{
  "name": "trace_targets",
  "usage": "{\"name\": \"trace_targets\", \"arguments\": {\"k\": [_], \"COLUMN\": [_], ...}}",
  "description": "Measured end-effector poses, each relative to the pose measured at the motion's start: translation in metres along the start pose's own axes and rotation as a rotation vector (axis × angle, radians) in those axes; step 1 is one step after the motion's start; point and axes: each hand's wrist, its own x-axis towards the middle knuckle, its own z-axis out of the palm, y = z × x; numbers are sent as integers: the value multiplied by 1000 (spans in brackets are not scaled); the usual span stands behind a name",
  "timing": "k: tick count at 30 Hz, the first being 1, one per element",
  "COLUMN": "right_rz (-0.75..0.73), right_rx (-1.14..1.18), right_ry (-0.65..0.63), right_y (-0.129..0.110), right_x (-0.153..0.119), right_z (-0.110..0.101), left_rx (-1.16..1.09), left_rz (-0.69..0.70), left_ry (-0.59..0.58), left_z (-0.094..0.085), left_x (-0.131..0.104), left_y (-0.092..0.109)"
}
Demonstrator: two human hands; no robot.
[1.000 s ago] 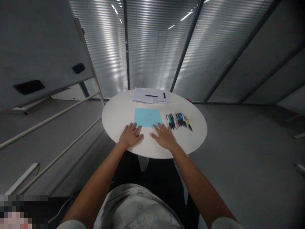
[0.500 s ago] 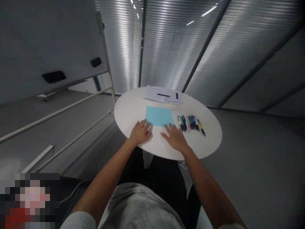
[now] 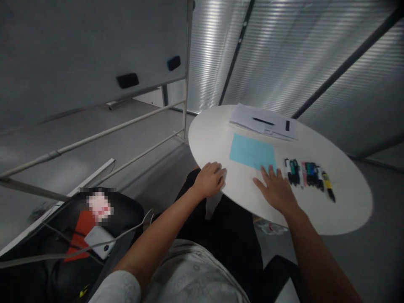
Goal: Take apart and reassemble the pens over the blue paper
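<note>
A light blue sheet (image 3: 252,151) lies flat on the round white table (image 3: 208,139). My right hand (image 3: 276,189) rests with fingers spread at the sheet's lower right corner and holds nothing. At the table's near left edge is my left hand (image 3: 210,180), off the sheet, its fingers slightly bent and apart, with nothing visible in it. Several pens and markers (image 3: 311,174) lie in a row to the right of the sheet, close to my right hand. Behind the sheet sit white papers (image 3: 246,118) with a black pen (image 3: 263,121) on top.
On the left, a black chair (image 3: 126,210) holds a white phone-like device (image 3: 100,242), an orange item (image 3: 82,229) and a cable (image 3: 59,254). A board on a metal frame (image 3: 123,128) stands behind it. Ribbed panels rise beyond the table.
The view has turned left, so the table appears further right and the chair shows more. My left hand has moved off the blue sheet toward the table edge. My right hand stays at the sheet's corner.
</note>
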Motion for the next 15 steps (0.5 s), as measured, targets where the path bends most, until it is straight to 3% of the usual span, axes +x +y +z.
{"name": "trace_targets", "arguments": {"k": [15], "right_rz": [9], "right_rx": [-1], "right_ry": [-29], "right_y": [-1], "right_x": [1], "right_z": [-3], "left_rx": [20], "left_rz": [-50], "left_ry": [-63], "left_z": [1], "left_x": [-15], "left_y": [-2]}}
